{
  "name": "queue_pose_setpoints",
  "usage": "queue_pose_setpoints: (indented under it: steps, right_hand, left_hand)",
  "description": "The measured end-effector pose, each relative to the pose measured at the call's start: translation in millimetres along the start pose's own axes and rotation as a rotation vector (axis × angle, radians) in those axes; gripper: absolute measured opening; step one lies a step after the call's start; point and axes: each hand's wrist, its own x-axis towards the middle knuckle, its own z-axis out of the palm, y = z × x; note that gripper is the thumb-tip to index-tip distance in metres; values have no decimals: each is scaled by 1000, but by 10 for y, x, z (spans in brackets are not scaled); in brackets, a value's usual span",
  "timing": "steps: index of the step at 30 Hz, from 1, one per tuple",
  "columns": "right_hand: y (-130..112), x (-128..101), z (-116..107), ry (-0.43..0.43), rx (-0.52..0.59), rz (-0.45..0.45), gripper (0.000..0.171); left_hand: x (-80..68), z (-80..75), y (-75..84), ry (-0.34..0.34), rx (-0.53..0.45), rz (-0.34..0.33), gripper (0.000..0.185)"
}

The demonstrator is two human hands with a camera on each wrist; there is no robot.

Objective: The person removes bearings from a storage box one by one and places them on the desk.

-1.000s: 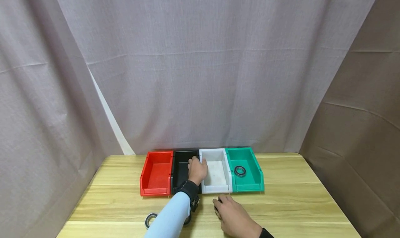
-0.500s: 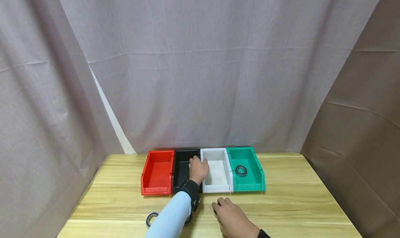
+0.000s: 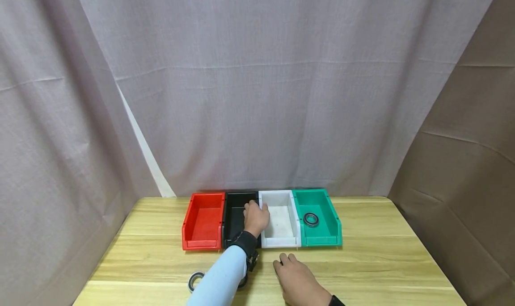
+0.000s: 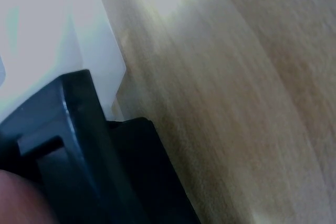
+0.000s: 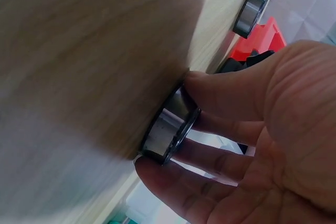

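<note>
Right hand (image 3: pixel 299 277) pinching a steel bearing (image 5: pixel 169 124) lying flat on the wooden table (image 3: pixel 382 261), best lifted squarely with thumb and fingers opposed across its rim; left hand (image 3: pixel 255 217) rests, fingers curled, over the black bin (image 3: pixel 233 214) and white bin (image 3: pixel 281 221) divider.
</note>
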Motion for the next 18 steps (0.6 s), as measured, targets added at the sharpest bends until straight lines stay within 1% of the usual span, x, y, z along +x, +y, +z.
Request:
queue_pose_setpoints:
  steps: [6, 9, 11, 14, 18]
  right_hand:
    - [10, 6, 33, 55, -23, -16, 35]
    - [9, 9, 47, 66, -34, -17, 36]
    - [6, 12, 49, 64, -33, -14, 38]
    - [7, 19, 48, 39, -22, -5, 40]
    - [13, 21, 41, 1, 8, 4, 37]
  left_hand:
    - [13, 3, 7, 1, 9, 2, 60]
    - [12, -4, 12, 0, 10, -2, 60]
    - [9, -5, 13, -2, 13, -6, 60]
    - [-7, -15, 28, -4, 23, -7, 60]
    - [-16, -16, 44, 4, 59, -4, 58]
